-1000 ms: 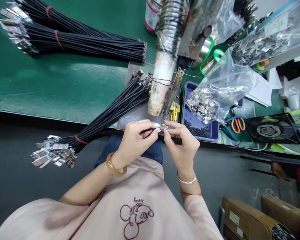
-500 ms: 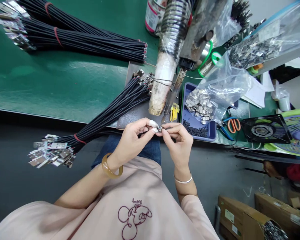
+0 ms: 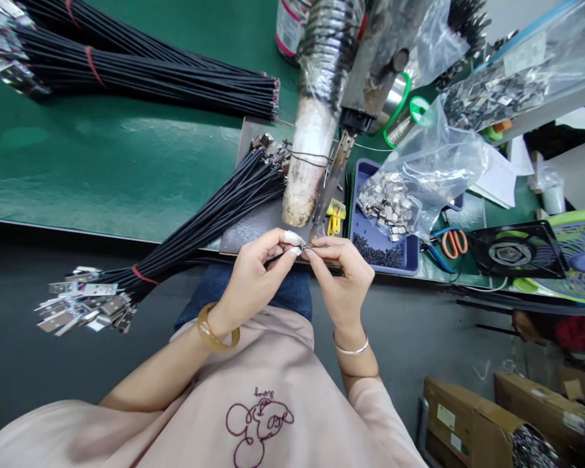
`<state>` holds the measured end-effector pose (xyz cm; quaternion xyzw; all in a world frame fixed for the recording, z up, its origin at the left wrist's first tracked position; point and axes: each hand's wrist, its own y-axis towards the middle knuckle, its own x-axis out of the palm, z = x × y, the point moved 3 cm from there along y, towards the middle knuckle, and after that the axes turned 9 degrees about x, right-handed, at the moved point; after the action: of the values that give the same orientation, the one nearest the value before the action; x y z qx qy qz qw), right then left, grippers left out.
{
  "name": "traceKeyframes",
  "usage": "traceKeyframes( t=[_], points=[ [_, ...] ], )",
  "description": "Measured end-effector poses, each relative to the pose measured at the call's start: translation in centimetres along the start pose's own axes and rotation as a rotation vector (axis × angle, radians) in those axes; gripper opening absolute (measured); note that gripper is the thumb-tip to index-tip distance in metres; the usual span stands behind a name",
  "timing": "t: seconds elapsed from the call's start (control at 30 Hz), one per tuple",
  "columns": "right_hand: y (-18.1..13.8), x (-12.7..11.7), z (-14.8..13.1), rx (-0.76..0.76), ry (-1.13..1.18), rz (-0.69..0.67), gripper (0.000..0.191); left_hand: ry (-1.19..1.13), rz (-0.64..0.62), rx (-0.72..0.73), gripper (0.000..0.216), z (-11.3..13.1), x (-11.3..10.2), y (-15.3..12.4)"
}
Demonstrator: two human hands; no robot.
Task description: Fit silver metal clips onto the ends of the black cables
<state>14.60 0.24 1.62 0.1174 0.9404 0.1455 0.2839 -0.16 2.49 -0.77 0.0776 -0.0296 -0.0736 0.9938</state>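
Note:
My left hand (image 3: 256,273) is closed in a pinch on the end of a thin black wire (image 3: 274,257); its fingertips are taped white. My right hand (image 3: 341,273) pinches a small metal terminal (image 3: 306,247) against that wire end. Both hands meet at the table's front edge, just below the tip of a soldering iron (image 3: 329,188) that slants down from a wrapped machine arm (image 3: 316,130). A bundle of black wires with metal plates (image 3: 185,234) lies to the left of my hands.
A blue tray (image 3: 404,260) holds loose metal terminals (image 3: 387,205) and small black pieces. Beside it are a plastic bag of parts (image 3: 497,94), orange-handled scissors (image 3: 451,242), a solder spool (image 3: 404,117) and a small fan (image 3: 511,252). More wire bundles (image 3: 127,71) lie on the green mat. Cardboard boxes (image 3: 472,416) stand on the floor.
My hands have drawn slightly closer together and a little left, with the terminal pressed nearer the wire end. The view has shifted slightly.

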Motion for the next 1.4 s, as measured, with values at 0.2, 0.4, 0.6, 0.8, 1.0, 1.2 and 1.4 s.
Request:
traceKeyframes(
  t=[0.2,0.4,0.6,0.8,1.0,1.2,1.4],
  points=[
    [0.3,-0.1,-0.2,-0.048,-0.015,0.031,0.007,0.101,0.014,0.08,0.007,0.6,-0.2,-0.1],
    [-0.4,-0.2,-0.4,-0.193,-0.132,0.014,0.013,0.165,0.011,0.115,0.007,0.4,-0.2,-0.5],
    [-0.9,-0.2,-0.3,-0.224,-0.15,0.007,0.016,0.183,0.006,0.113,0.006,0.0,0.0,-0.8],
    [-0.5,-0.6,0.6,0.122,0.055,-0.018,0.005,0.231,-0.062,0.231,0.01,1.0,-0.2,-0.7],
    [0.1,0.0,1.2,0.404,0.394,-0.314,0.018,0.396,-0.059,0.527,0.017,2.1,-0.3,-1.3],
    [-0.6,-0.4,0.9,-0.024,0.114,-0.094,0.007,0.212,-0.102,0.18,0.011,1.3,-0.7,-1.1],
    [-1.7,-1.7,0.1,-0.241,-0.219,0.094,0.015,-0.033,-0.186,-0.061,0.013,0.8,-0.7,-0.8]
  ],
)
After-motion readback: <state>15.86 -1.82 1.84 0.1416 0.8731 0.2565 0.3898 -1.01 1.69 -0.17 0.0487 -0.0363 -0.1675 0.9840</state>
